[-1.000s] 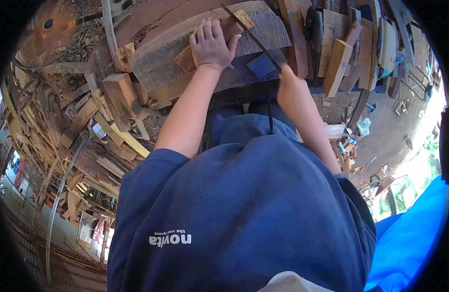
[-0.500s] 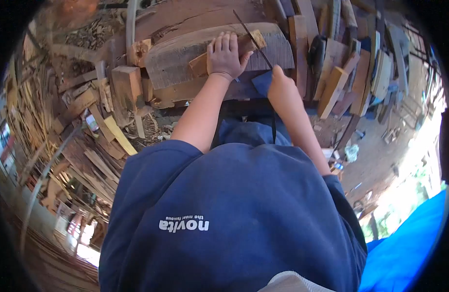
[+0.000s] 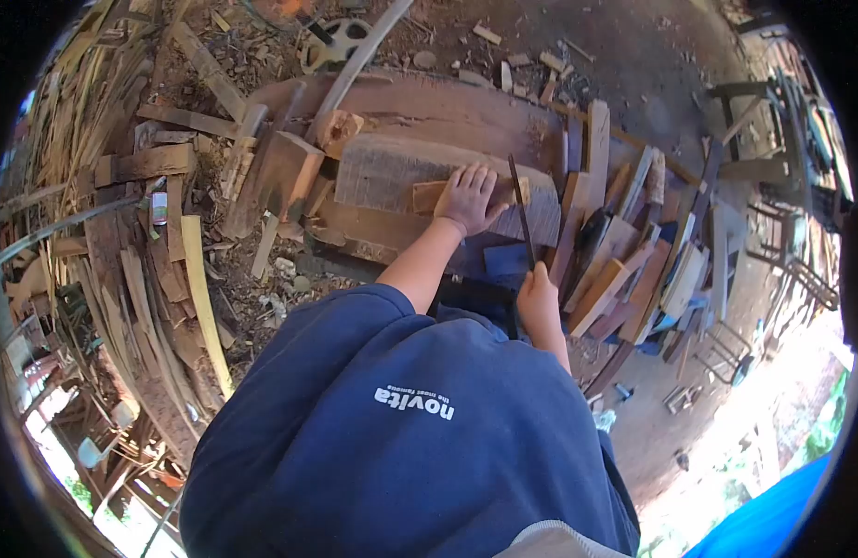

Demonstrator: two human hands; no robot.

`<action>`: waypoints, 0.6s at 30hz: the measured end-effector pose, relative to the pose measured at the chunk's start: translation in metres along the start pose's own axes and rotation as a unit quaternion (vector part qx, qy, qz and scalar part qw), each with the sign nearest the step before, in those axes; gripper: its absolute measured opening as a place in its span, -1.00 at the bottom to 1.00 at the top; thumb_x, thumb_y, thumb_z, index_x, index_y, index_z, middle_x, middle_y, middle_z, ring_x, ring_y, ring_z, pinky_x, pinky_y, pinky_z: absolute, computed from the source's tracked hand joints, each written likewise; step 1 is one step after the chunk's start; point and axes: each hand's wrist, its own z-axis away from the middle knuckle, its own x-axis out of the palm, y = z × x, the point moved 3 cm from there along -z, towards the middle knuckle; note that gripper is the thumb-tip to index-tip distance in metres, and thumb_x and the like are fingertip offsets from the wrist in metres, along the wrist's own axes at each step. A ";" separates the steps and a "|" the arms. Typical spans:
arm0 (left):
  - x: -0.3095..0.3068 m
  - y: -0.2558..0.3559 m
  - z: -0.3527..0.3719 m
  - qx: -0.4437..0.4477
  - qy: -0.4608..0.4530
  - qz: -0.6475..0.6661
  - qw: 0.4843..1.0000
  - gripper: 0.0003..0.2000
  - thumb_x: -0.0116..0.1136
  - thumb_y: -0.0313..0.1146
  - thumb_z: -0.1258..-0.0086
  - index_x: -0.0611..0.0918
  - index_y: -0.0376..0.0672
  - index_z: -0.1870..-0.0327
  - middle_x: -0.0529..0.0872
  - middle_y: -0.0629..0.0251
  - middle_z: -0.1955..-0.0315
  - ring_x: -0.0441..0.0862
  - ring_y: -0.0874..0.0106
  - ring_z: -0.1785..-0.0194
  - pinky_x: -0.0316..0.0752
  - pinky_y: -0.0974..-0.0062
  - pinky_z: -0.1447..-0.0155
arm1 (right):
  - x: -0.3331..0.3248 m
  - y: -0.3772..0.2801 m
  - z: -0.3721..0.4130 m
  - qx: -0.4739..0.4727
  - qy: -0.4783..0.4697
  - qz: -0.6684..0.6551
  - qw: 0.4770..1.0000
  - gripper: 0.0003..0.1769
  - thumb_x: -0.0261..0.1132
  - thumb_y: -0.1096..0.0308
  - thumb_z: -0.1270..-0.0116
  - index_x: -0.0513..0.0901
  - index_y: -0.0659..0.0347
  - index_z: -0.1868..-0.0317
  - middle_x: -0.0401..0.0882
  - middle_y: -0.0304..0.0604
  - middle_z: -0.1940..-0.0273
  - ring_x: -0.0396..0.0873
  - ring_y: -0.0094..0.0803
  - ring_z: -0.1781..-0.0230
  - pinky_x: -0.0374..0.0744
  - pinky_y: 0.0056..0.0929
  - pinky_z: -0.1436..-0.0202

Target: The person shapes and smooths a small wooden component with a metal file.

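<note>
My left hand (image 3: 466, 198) lies across a small wood piece (image 3: 429, 196), its fingers over the far side and its thumb at the near side. The piece rests on a thick grey-brown wood block (image 3: 373, 177). My right hand (image 3: 538, 299) is closed around the near end of a long, thin, dark tool (image 3: 522, 209). The tool points away from me and crosses the right end of the small piece. Whether it is a saw or a file is unclear. A blue object (image 3: 505, 259) sits between my hands, at the block's near side.
Wood offcuts (image 3: 601, 298) stand packed together right of the block. Long strips and boards (image 3: 206, 302) lie at the left. A wheel-like metal part (image 3: 339, 42) is on the ground beyond. A metal frame (image 3: 801, 279) is at the far right.
The camera view has shifted and turned, showing more ground beyond the block. Both hands keep their holds. The tool now points more directly away from me.
</note>
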 end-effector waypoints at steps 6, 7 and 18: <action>-0.013 0.002 0.001 0.000 0.017 0.028 0.999 -0.32 0.09 0.16 -0.33 0.45 -0.24 -0.27 0.51 0.09 -0.21 0.40 0.11 -0.34 0.22 0.11 -0.41 | -0.023 -0.015 0.003 -0.022 0.000 -0.023 1.000 -0.79 0.04 0.28 -0.48 0.43 0.29 0.17 0.57 0.39 0.28 0.51 0.41 0.14 0.46 0.19 0.19; -0.016 0.002 0.000 0.000 0.026 0.026 0.999 -0.32 0.09 0.16 -0.33 0.45 -0.24 -0.27 0.51 0.09 -0.21 0.40 0.11 -0.34 0.22 0.11 -0.41 | -0.024 -0.015 0.002 -0.021 0.004 -0.007 1.000 -0.78 0.04 0.27 -0.49 0.43 0.29 0.17 0.58 0.39 0.28 0.51 0.41 0.13 0.46 0.18 0.19; -0.087 -0.038 0.031 -0.151 -0.022 0.187 0.970 -0.68 0.37 -0.28 -0.15 0.66 -0.06 0.06 0.71 0.20 0.19 0.67 0.15 0.06 0.51 0.16 -0.04 | -0.029 -0.034 0.016 -0.079 0.021 -0.017 0.997 -0.77 0.01 0.24 -0.51 0.44 0.26 0.09 0.60 0.39 0.25 0.54 0.39 0.14 0.48 0.21 0.15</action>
